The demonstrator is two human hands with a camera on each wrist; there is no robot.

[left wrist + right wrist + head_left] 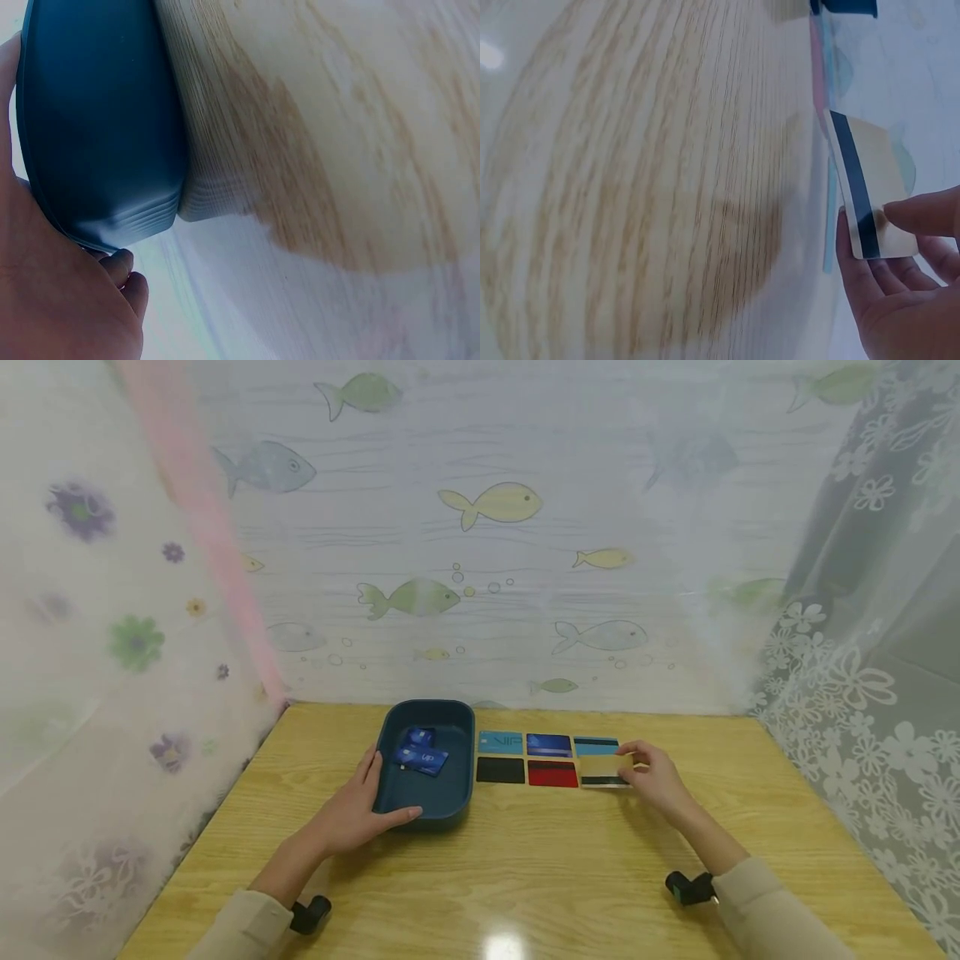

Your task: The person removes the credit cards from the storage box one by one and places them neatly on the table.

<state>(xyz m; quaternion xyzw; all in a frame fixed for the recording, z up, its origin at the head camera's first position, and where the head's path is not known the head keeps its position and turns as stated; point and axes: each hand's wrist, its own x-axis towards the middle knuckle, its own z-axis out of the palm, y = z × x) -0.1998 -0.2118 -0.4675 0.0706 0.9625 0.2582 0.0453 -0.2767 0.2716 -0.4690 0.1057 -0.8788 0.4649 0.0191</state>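
Note:
My left hand (347,814) holds the dark blue tray (429,797) at its near left corner, thumb over the front rim and fingers along the left side. Inside the tray lie two blue cards (423,759), overlapping. Farther right, my right hand (658,781) pinches a gold card (602,766) with a dark stripe at its right end. The right wrist view shows that card (877,180) between thumb and fingers, tilted up. It partly overlaps a light blue striped card (596,744) in the head view.
Beside the tray lie a light blue card (500,742), a dark blue card (549,745), a black card (501,770) and a red card (553,773), in two rows on the wooden table (555,860). A fish-patterned curtain (495,568) hangs behind.

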